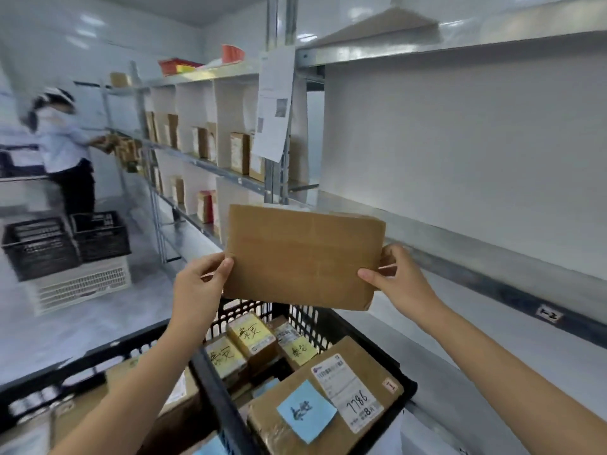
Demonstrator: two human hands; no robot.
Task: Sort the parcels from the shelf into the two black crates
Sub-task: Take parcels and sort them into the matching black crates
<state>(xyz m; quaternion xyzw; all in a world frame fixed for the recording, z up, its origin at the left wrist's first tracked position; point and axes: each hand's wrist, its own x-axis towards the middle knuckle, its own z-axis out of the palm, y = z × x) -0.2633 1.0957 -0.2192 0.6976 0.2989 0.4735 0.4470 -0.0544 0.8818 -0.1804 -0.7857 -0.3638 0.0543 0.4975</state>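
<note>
View: head camera, looking forward and down along the shelving
Parcel: flat brown cardboard parcel (305,257), held up in the air in front of the grey metal shelf (460,246), above the far wall of the right-hand black slatted plastic crate (307,320); plain face toward the camera, no label showing on it
Left hand: left hand (197,284) pinching the parcel's left edge low down, thumb on the near face, fingers hidden behind
Right hand: right hand (400,277) pinching the lower right corner, thumb on the near face, fingers curled behind
Right crate: holding a large brown box with a blue sticky note and white printed label (325,402), and beyond it small brown boxes with yellow handwritten labels (251,336)
Left crate: left-hand black slatted plastic crate (98,354), touching the right one side by side; brown parcels inside, largely hidden by the left forearm
Background: another person (62,142) at the far shelving, blurred, with a further stack of crates (65,244) on the floor nearby
Step in hand: probably checking one parcel, off the shelf but not yet in either crate
Next move: likely turning the parcel to find its label, since this face says nothing about which crate; then lowering it flat into the chosen one, on top of what lies there
</note>
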